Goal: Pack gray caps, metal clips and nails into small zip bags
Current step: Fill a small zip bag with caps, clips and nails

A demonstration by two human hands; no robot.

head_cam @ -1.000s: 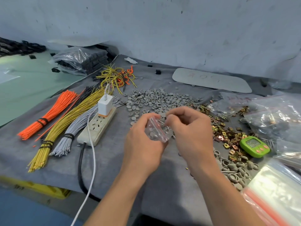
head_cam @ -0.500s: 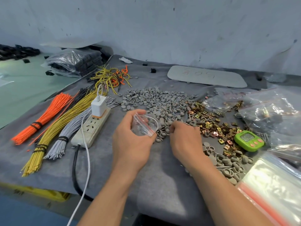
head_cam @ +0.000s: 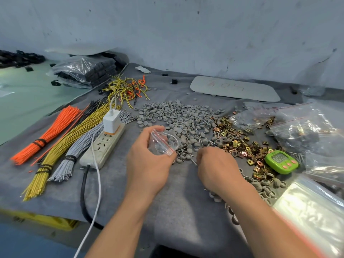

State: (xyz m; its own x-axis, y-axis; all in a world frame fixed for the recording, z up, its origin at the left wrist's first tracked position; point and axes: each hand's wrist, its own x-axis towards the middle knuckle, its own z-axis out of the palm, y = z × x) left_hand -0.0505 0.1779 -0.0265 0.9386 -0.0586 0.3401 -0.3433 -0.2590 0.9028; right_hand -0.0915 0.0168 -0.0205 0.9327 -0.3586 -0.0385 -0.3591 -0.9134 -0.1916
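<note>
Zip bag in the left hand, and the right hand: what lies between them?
Head view: a few gray caps and nails on the gray cloth between zip bag and right hand.

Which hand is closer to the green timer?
Right. The right hand is just left of the green timer, not touching it. The left hand, holding the small zip bag, is farther left.

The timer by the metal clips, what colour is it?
Bright green timer with orange-pink buttons, clearest in the head view.

Right hand [head_cam: 214, 165] off the zip bag [head_cam: 162, 143], down among nails [head_cam: 193, 161].
</note>
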